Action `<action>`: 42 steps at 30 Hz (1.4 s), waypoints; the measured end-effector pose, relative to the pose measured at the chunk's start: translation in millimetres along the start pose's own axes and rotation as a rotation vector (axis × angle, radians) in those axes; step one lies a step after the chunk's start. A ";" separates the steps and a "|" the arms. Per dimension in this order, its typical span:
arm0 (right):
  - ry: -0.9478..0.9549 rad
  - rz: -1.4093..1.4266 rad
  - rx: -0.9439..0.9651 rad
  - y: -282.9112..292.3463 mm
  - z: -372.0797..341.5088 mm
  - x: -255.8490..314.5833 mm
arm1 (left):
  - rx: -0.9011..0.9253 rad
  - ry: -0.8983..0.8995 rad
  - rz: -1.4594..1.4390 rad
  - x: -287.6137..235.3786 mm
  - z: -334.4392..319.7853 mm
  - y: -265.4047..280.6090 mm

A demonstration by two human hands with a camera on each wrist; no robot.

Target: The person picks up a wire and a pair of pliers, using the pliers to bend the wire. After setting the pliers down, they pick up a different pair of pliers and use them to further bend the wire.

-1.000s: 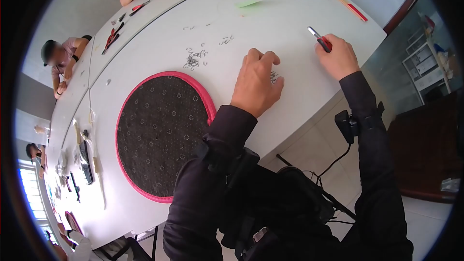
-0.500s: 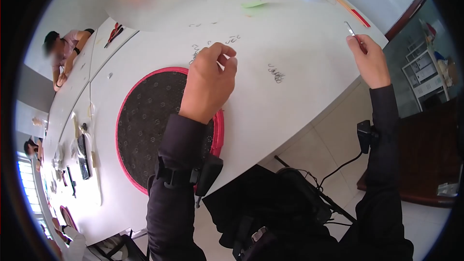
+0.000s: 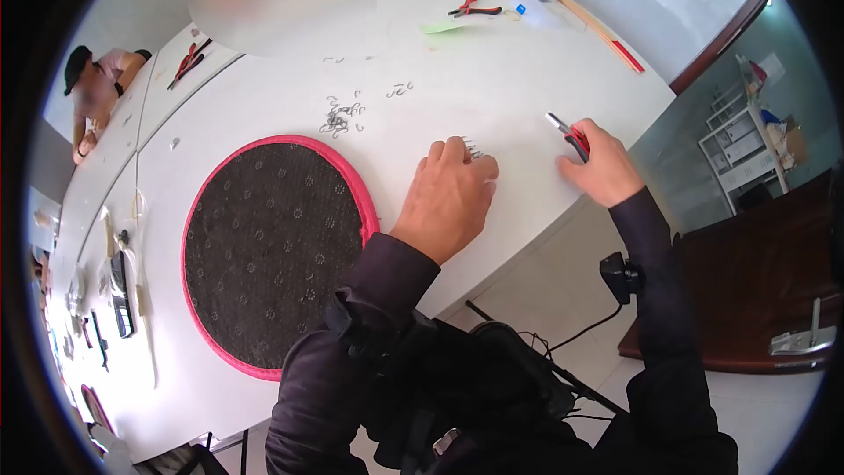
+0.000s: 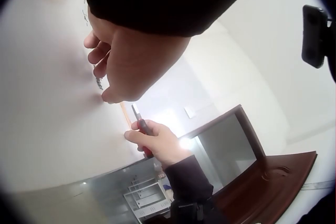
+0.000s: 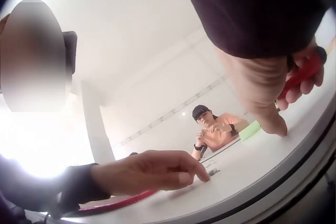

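Note:
In the head view, the left hand [image 3: 450, 200] is palm down on the white table [image 3: 519, 62], bent fingertips beside a small cluster of metal hooks [image 3: 472, 149] and partly covering it. The left wrist view shows its fingers around these hooks [image 4: 99, 83], thumb apart from them; whether any is held cannot be told. Raised at the right, the right hand [image 3: 605, 165] grips red-and-black pliers [image 3: 578, 142], their silver tip pointing up and left. A larger heap of hooks [image 3: 338, 117] lies left of the left hand, with a few loose ones [image 3: 400, 89] nearby.
A round dark mat [image 3: 272, 255] with a pink rim lies left of the left hand. Other pliers [image 3: 475, 7], a green sheet [image 3: 442, 27] and a wooden strip [image 3: 589, 22] are farther back. Packaged items [image 3: 121, 295] lie far left. People sit across the table.
My left hand moved left to the larger heap, then came back right to the small cluster. My right hand, still gripping the pliers, swung out right and returned inward. The head view shifted.

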State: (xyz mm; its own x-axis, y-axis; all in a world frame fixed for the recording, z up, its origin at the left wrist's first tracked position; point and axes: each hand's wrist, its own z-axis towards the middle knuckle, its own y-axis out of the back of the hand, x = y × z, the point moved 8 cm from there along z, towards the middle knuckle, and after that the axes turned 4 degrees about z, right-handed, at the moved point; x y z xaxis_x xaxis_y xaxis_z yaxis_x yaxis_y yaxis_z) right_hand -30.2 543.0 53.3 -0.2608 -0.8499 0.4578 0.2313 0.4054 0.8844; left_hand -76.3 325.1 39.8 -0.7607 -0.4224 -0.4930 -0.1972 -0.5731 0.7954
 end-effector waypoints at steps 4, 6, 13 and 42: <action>0.100 -0.093 -0.096 -4.8 35.0 -3.2 | -0.047 0.033 0.019 10.0 6.7 -2.6; 0.160 -0.134 -0.142 -7.5 51.4 -2.8 | -0.055 0.051 0.023 13.9 10.3 -3.1; 0.176 -0.143 -0.207 -3.7 87.4 -9.3 | -0.059 0.068 0.022 19.6 16.8 -1.8; 0.952 0.066 0.072 -166.9 -23.5 343.2 | -0.653 0.827 0.468 238.3 -281.3 302.6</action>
State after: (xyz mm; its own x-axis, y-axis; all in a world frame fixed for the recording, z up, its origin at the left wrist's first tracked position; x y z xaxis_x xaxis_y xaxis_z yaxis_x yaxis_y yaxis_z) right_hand -136.3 175.7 60.7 0.6293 -0.7291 0.2690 0.1516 0.4546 0.8777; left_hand -143.3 -146.5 63.9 0.0109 -0.8824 -0.4703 0.5385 -0.3911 0.7464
